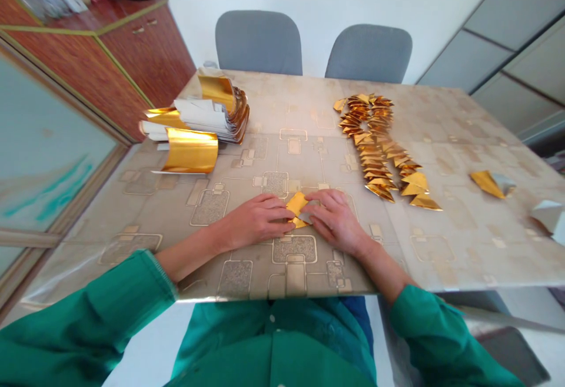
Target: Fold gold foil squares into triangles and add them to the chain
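Observation:
A small piece of gold foil paper [296, 202], partly folded and showing some of its pale back, lies on the table near its front edge. My left hand [260, 220] presses on its left side with the fingers held together. From the right, my right hand [336, 220] grips the paper's other side with bent fingers, which hide part of it. Further right stand rows of folded gold paper pieces [375, 160], nested one against another. At the back left is a stack of gold-and-white paper sheets [212, 117], with a loose curled sheet [190, 150] in front.
A patterned plastic cloth covers the table [309, 157]. A gold paper piece [488, 183] and a white piece [549, 219] lie at the right. Two grey chairs [260, 43] stand behind the table, and a wooden cabinet [141, 52] is at the back left.

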`<state>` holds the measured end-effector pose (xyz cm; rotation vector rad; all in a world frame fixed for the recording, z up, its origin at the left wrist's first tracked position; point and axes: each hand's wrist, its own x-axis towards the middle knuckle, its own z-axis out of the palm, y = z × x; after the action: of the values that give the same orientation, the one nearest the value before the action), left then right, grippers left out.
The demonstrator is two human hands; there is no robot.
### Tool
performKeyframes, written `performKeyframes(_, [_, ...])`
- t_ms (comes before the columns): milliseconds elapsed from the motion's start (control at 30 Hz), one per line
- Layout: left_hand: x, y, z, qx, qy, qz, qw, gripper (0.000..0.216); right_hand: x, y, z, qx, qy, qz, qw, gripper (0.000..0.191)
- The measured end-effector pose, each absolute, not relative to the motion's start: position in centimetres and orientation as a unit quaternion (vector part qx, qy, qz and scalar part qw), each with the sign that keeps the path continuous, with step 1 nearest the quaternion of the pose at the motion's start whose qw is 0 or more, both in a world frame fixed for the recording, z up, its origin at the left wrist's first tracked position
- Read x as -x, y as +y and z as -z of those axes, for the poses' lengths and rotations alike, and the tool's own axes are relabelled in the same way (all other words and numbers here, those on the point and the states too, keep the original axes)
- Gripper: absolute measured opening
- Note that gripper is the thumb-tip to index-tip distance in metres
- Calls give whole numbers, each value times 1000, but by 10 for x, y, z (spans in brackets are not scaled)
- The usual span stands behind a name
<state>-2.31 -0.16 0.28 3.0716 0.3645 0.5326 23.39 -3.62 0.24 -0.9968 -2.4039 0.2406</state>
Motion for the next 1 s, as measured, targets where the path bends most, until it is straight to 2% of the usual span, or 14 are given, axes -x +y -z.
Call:
performKeyframes(200, [31,-12,3,-978,136,-159,-1,29,-228,-38,-4,339,-910,-104,214,20])
performKeyframes(500, [39,-16,10,-971,179,-154,28,32,-230,-38,-2,341,-906,-98,230,19])
performKeyframes(733, [39,-19,12,-965,200,-156,70,38,-229,-39,-4,387,-874,-153,251,18])
performKeyframes(1000, [41,-20,10,-970,184,-151,56,35,-225,-42,-4,391,-864,-196,248,13])
